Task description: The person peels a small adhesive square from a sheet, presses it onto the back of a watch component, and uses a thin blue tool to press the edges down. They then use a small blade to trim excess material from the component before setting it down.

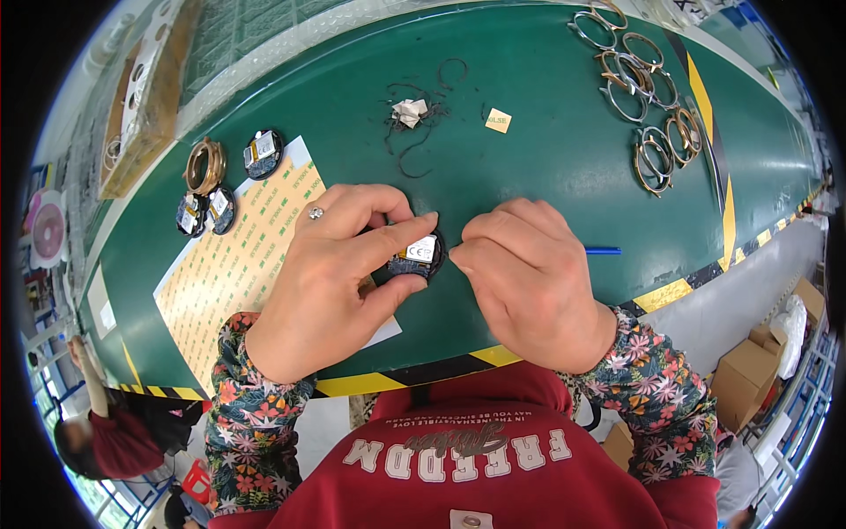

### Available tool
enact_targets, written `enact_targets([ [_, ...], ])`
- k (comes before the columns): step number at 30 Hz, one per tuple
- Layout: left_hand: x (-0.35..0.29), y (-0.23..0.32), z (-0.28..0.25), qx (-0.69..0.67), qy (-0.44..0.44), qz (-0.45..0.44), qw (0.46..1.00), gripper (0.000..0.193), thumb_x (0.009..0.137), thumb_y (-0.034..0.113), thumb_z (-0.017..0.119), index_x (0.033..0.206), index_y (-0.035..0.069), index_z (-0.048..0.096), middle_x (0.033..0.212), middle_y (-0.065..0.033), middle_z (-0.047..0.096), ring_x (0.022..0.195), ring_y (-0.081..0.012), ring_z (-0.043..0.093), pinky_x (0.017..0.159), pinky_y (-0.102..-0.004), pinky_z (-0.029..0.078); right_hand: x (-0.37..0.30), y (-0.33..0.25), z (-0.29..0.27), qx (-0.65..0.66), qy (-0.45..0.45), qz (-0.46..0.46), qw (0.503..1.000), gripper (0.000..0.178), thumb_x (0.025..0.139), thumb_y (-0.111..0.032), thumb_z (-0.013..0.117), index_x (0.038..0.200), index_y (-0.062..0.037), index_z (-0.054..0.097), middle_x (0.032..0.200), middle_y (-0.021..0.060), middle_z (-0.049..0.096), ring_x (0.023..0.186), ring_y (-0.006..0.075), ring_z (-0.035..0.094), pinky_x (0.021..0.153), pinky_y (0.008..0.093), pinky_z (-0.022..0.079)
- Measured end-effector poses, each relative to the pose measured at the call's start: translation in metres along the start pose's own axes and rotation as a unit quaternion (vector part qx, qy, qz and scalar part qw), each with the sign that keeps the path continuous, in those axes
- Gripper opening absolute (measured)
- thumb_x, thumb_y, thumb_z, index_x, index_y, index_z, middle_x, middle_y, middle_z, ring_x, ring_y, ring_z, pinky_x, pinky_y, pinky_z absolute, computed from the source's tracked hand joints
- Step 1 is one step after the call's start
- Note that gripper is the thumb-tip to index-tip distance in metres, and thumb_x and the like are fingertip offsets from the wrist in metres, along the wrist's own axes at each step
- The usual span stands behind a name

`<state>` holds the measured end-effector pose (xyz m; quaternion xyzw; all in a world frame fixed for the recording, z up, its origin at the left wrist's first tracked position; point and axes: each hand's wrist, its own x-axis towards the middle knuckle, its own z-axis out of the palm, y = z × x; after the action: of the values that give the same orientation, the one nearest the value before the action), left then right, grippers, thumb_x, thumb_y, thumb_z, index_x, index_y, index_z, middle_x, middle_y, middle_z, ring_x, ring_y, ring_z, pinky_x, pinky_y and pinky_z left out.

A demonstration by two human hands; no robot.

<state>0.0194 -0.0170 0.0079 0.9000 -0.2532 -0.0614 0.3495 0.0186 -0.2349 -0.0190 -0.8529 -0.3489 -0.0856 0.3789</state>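
Note:
My left hand point(344, 256) grips a round black watch module point(419, 256) between thumb and fingers, just above the green tabletop. A white-silver battery with printing sits on the module's upturned face, beside blue circuit board. My right hand point(533, 282) is closed in a pinch at the module's right edge. What its fingertips hold, if anything, is hidden. A slim blue stick point(604, 250) shows past the right hand's outer side; I cannot tell if it is held or lies on the table.
Under my left forearm lies a tan printed adhesive sheet point(247, 256). More watch modules point(263, 154) and stacked bronze rings point(205, 167) are at the left. Black strip scraps surround crumpled paper point(409, 112), near a small tan square point(498, 121). Several metal watch frames point(653, 160) lie far right.

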Motion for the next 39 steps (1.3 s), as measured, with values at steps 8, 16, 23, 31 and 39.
enact_targets([
  [8, -0.0006, 0.0002, 0.0000, 0.002, 0.003, -0.004, 1.000, 0.055, 0.060, -0.001, 0.082, 0.114, 0.002, 0.070, 0.107, -0.0096, 0.059, 0.092, -0.0245, 0.054, 0.081, -0.0344, 0.047, 0.0002, -0.0020, -0.0002, -0.004, -0.005, -0.003, 1.000, 0.024, 0.063, 0.005, 0.069, 0.087, -0.0009, 0.066, 0.090, 0.0091, 0.062, 0.077, 0.0274, 0.058, 0.066, 0.0386, 0.045],
  [16, -0.0023, 0.0004, 0.0014, -0.009, 0.005, -0.008, 1.000, 0.056, 0.060, -0.002, 0.082, 0.114, 0.002, 0.070, 0.105, -0.0096, 0.058, 0.092, -0.0241, 0.055, 0.082, -0.0340, 0.048, 0.0000, -0.0012, 0.0014, 0.018, 0.023, 0.005, 1.000, 0.024, 0.063, 0.005, 0.069, 0.086, -0.0009, 0.066, 0.089, 0.0091, 0.062, 0.076, 0.0278, 0.058, 0.067, 0.0386, 0.046],
  [23, -0.0023, 0.0007, 0.0036, -0.020, 0.009, -0.016, 1.000, 0.055, 0.061, -0.004, 0.081, 0.114, 0.002, 0.070, 0.105, -0.0099, 0.058, 0.092, -0.0229, 0.056, 0.081, -0.0328, 0.048, -0.0014, -0.0011, 0.0001, 0.006, 0.011, -0.004, 1.000, 0.025, 0.064, 0.006, 0.070, 0.087, -0.0005, 0.066, 0.089, 0.0096, 0.062, 0.075, 0.0279, 0.058, 0.067, 0.0387, 0.046],
  [31, -0.0015, 0.0011, 0.0024, -0.021, 0.011, -0.021, 1.000, 0.054, 0.062, -0.006, 0.080, 0.114, 0.002, 0.070, 0.105, -0.0100, 0.058, 0.089, -0.0218, 0.057, 0.079, -0.0312, 0.049, 0.0016, 0.0001, 0.0033, 0.014, 0.038, 0.007, 0.999, 0.022, 0.066, 0.006, 0.070, 0.086, -0.0002, 0.065, 0.089, 0.0095, 0.062, 0.075, 0.0282, 0.058, 0.066, 0.0387, 0.045],
  [39, -0.0026, 0.0023, 0.0046, -0.036, 0.013, -0.030, 0.999, 0.052, 0.063, -0.006, 0.079, 0.113, 0.001, 0.070, 0.103, -0.0099, 0.058, 0.089, -0.0213, 0.057, 0.078, -0.0308, 0.048, -0.0002, -0.0013, 0.0007, -0.002, 0.005, -0.001, 1.000, 0.025, 0.062, 0.005, 0.069, 0.086, -0.0008, 0.065, 0.090, 0.0096, 0.062, 0.077, 0.0281, 0.058, 0.067, 0.0391, 0.045],
])
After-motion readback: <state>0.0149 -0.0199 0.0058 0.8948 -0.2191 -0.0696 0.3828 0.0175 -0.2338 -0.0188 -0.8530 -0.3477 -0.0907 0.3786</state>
